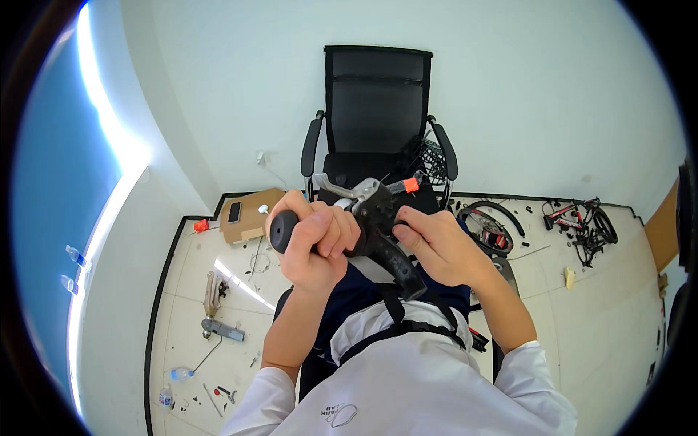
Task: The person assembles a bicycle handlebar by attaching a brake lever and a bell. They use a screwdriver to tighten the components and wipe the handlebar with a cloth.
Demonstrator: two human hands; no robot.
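My left hand [311, 240] is wrapped round a black handlebar grip [283, 231], whose round end faces me. Beside that hand sits a silver brake lever [347, 190] with a black bracket [376, 211]. A black curved part [398, 267] slants down from the bracket toward my lap. My right hand [443, 245] is closed, thumb and forefinger pinched together against the bracket's right side. Whatever lies between those fingertips is hidden. Just behind the bracket, a grey rod with an orange piece [411, 184] sticks out to the right.
A black mesh chair [377, 102] stands ahead against the wall, with a black wire basket [432, 160] at its right. Cardboard [251, 212] bearing a phone [234, 212] lies left. Bicycle parts [582, 221], a wheel [488, 229], metal pieces [220, 328] and bottles [182, 373] are scattered about the floor.
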